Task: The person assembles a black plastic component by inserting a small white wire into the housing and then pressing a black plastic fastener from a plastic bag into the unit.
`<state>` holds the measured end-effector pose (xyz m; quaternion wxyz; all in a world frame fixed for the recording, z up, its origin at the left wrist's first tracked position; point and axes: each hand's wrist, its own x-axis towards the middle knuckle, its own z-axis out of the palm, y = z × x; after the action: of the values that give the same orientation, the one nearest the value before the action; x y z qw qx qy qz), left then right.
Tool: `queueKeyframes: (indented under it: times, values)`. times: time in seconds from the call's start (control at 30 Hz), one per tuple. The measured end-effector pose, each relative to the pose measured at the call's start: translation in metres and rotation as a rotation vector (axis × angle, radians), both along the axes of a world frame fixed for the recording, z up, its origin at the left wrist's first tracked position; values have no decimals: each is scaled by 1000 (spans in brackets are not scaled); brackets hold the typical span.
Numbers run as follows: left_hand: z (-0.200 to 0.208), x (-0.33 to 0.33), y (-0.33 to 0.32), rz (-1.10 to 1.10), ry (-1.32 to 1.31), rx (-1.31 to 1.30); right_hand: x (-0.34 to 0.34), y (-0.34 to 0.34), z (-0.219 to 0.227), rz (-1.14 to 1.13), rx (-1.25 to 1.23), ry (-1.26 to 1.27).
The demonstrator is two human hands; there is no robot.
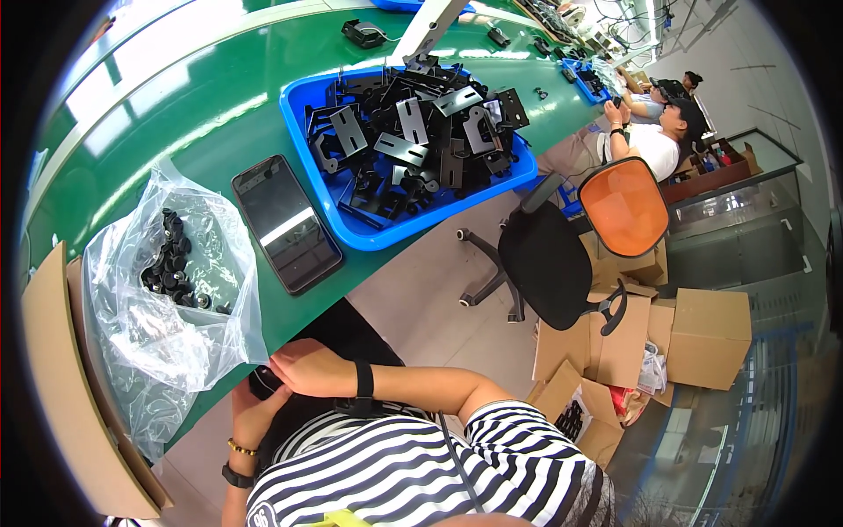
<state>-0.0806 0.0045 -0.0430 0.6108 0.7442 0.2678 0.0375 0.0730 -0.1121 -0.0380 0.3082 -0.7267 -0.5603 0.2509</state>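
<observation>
Close together, both hands [309, 367] closed around a small black part [263, 383], right elbow [479, 392] outward.

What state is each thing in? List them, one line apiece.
Left hand: closed on a small black part
Right hand: closed around the same part
Clear plastic bag: crumpled, partly filled with black pieces
Phone: lying flat, screen dark
Blue bin: heaped with dark brackets
Orange-backed chair: unoccupied
Cardboard box: flaps open, contents showing
</observation>
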Motion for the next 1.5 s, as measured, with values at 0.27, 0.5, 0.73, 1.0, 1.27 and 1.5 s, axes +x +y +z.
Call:
queueKeyframes:
  times: [0.27,0.5,0.73,1.0,1.27,1.5]
  values:
    - [-1,1,-1,46,-12,-12,4,-12,-5,60,-14,136]
    - [5,4,-8,74,-74,-11,4,-17,0,38,-7,141]
    - [-1,4,-3,89,-60,58,6,-11,9,27,-72,163]
    - [0,3,-4,108,-75,154,4,-16,8,5,11,384]
    - [-14,6,-2,174,-82,135,-1,-8,-3,-68,-35,328]
    - [-23,6,-3,153,-47,185,-2,-8,-11,-147,165,308]
